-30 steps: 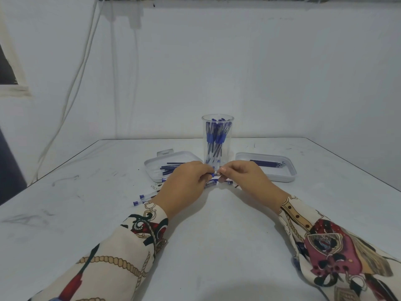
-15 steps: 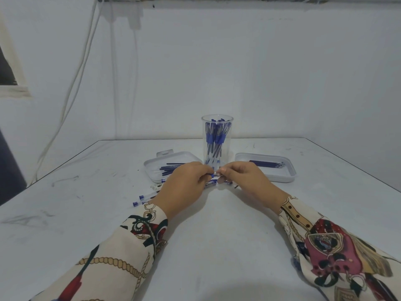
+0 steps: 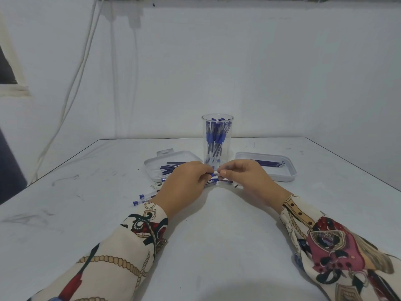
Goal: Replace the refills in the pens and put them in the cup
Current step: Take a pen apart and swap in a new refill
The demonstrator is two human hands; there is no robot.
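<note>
Right at the middle of the table [image 3: 217,246], both hands were pinched shut on one pen [image 3: 215,174], of which only a short blue-and-clear stretch showed between the fingertips. The left hand [image 3: 184,185] closed on it from the left, knuckles up; the right hand [image 3: 245,179] held the other end, thumb and forefinger pressed together. Whether the pen was in one piece or two, I could not tell.

Just below the grip, more pens [image 3: 219,182] lay on the tabletop, partly hidden by the hands. To the left, near the left wrist, two clear pens with blue end caps [image 3: 143,198] lay at a slant.

Just beyond the hands stood a clear cup [image 3: 217,140], upright, packed with blue-gripped pens. Left of it lay a shallow white tray [image 3: 152,168] holding dark blue refills [image 3: 171,167]; right of it sat a second white tray [image 3: 286,177] with another row of refills [image 3: 269,164] along its far side. Patterned sleeves [image 3: 121,257] covered both forearms.
</note>
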